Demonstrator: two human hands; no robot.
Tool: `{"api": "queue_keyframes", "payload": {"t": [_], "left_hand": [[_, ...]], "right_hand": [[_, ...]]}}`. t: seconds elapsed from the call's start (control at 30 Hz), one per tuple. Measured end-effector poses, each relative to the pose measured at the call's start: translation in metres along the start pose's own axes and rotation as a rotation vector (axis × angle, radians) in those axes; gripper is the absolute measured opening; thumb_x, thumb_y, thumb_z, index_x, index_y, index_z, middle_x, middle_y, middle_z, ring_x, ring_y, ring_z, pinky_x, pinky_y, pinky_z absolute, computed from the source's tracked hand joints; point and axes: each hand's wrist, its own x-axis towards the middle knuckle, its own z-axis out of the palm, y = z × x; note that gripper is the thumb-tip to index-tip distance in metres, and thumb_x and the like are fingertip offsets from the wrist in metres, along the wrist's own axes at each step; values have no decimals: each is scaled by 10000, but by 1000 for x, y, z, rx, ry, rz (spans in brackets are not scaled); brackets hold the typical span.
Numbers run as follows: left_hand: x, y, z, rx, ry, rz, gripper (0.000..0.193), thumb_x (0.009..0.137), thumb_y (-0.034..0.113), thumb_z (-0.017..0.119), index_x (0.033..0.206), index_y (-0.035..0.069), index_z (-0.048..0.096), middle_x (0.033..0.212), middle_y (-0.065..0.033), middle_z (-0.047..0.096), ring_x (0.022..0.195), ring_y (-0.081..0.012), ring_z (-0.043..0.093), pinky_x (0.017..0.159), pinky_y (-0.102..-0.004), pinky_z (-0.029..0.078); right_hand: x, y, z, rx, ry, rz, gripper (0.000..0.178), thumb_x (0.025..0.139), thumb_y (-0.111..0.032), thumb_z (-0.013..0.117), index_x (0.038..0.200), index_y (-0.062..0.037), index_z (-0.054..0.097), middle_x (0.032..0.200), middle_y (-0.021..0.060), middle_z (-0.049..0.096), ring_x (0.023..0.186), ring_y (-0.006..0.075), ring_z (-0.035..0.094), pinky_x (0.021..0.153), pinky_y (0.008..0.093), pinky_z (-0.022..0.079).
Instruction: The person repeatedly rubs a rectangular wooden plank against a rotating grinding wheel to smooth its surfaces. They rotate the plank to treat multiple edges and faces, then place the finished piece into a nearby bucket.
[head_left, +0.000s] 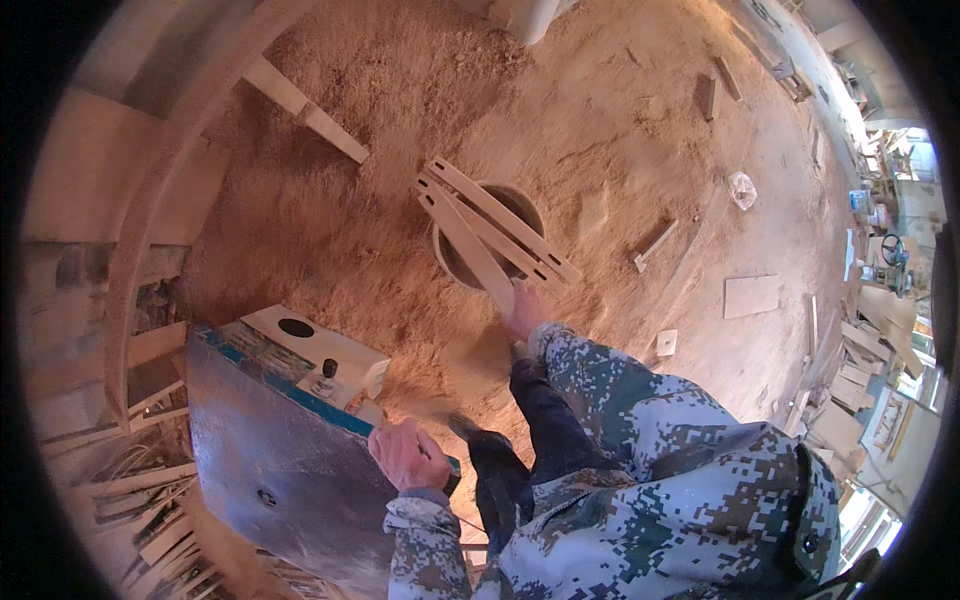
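Note:
My right hand [522, 312] is closed round the near end of a pale wooden slat [468, 245]. That slat lies with other slats [510, 232] across the rim of a round container [440, 252] on the floor. Small dark slots show near the slats' ends. At the corner of a grey metal machine table [290, 440], my left hand [410, 456] rests with its fingers curled; whatever they may hold is hidden. Just beyond it, along the table's blue edge, are a pale wooden board with a dark oval hole [297, 327] and a black knob [329, 369].
Sawdust covers the floor [620, 150]. A wooden strip [335, 133] lies at the far left, a small offcut [656, 246] and a flat board [751, 296] to the right. Stacked wood [150, 500] stands at the lower left. A clear plastic bag [741, 190] lies farther right.

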Motion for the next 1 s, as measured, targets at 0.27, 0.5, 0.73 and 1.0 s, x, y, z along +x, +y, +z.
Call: {"api": "queue_keyframes", "payload": {"t": [0.27, 0.5, 0.73, 1.0], "left_hand": [[6, 9, 7, -13, 8, -82, 184, 846, 33, 667, 1019, 25, 730, 990, -159, 699, 1022, -339, 662, 1119, -573, 404], [13, 23, 1, -5, -34, -155, 221, 815, 15, 675, 1025, 18, 743, 992, -152, 726, 1037, -321, 678, 1152, -562, 383], [14, 27, 1, 3, 43, -155, 280, 756, -9, 661, 1017, 3, 762, 967, -144, 740, 1003, -304, 708, 1195, -536, 359], [11, 26, 2, -8, 102, -151, 258, 758, 11, 660, 995, -8, 761, 937, -144, 739, 985, -311, 711, 1206, -548, 352]], "right_hand": [[71, 0, 32, -353, 325, -198, 618, 768, -190, 824, 1302, -37, 554, 1222, 219, 553, 1152, 409, 583, 968, 545, 469], [110, -5, 36, -426, 444, -138, 526, 694, -123, 790, 1162, -34, 567, 1177, 189, 532, 1165, 399, 545, 988, 527, 427], [151, -33, 10, -545, 333, -498, 927, 787, -243, 758, 1609, -37, 381, 1555, 263, 394, 1441, 477, 367, 1199, 581, 314], [184, -48, -16, -779, 345, -373, 1051, 794, -300, 728, 1694, -88, 227, 1688, 263, 223, 1510, 590, 261, 1237, 709, 215]]}}
